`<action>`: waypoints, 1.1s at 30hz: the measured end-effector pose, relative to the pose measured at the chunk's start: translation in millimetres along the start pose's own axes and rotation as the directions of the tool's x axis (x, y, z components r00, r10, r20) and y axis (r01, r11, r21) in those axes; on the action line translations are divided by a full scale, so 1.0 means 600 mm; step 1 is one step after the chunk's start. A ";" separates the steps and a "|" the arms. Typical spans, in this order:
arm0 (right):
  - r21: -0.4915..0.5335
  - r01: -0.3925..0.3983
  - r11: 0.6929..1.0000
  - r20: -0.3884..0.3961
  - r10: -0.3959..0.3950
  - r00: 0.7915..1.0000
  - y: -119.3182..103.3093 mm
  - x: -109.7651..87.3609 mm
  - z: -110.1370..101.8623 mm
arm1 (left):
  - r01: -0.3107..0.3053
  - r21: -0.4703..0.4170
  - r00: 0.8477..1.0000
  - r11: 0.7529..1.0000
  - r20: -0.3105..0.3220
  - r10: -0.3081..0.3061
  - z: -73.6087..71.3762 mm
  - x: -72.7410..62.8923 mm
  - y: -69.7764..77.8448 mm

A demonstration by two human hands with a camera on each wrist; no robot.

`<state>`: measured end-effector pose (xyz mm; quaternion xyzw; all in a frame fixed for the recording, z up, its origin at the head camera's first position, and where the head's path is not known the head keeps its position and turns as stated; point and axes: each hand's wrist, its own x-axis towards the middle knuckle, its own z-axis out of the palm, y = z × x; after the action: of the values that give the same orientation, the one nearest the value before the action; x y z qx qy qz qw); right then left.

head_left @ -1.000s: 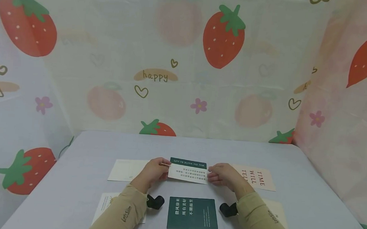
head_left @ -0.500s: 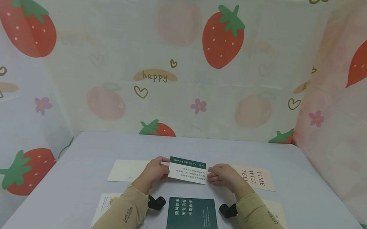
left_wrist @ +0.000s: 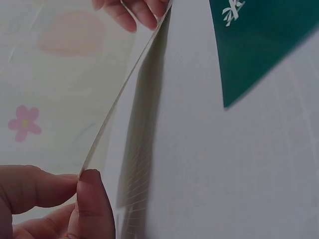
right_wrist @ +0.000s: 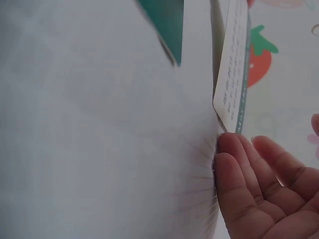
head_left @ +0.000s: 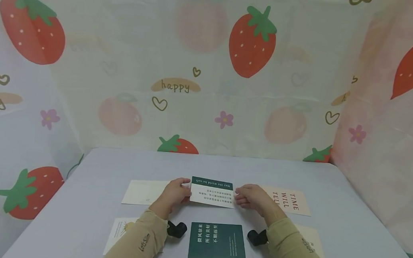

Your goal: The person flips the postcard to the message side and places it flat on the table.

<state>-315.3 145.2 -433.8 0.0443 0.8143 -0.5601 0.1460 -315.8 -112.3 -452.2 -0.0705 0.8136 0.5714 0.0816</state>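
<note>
In the head view, a white card with a green strip (head_left: pixel 212 192) is tilted up off the table, its printing upside down. My left hand (head_left: pixel 173 192) pinches its left edge; the left wrist view shows the thumb (left_wrist: pixel 93 199) and forefinger meeting at that edge. At the other end is my right hand (head_left: pixel 253 197). In the right wrist view, its fingertips (right_wrist: pixel 229 142) are at the card's end, the thumb away from them; whether they touch it is hard to tell. A dark green card (head_left: pixel 217 242) lies flat between the forearms.
A pale card (head_left: pixel 141 192) and a card with a yellow drawing (head_left: pixel 118 230) lie left, partly hidden by the left arm. A card with red lettering (head_left: pixel 295 201) and a cream card (head_left: pixel 315 240) lie right. Strawberry-print cloth (head_left: pixel 209 85) surrounds the white table (head_left: pixel 204 165).
The card's far left corner has risen slightly, and the left fingers, which overlapped it, are now at its edge. My right hand has barely moved.
</note>
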 end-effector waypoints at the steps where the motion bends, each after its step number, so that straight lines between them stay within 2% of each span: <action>1: -0.003 0.002 1.000 -0.001 -0.002 1.000 0.000 0.000 0.000 | 0.000 -0.001 1.000 1.000 0.000 0.000 0.000 0.000 0.000; 10: -0.036 0.022 0.999 -0.010 -0.022 1.000 -0.001 0.002 -0.002 | -0.008 0.000 1.000 1.000 0.001 0.008 -0.001 -0.001 -0.002; 23: -0.042 -0.007 0.999 -0.035 0.005 0.999 0.001 0.008 0.000 | 0.024 -0.053 1.000 0.998 0.012 -0.023 0.000 -0.005 0.001; 33: -0.071 -0.019 0.997 -0.046 0.016 0.999 -0.003 0.012 0.004 | 0.018 -0.083 0.999 0.996 0.032 -0.015 0.001 -0.011 0.006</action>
<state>-322.0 141.7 -435.3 0.0590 0.8365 -0.5281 0.1338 -310.2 -110.4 -448.0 -0.0715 0.7869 0.6053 0.0960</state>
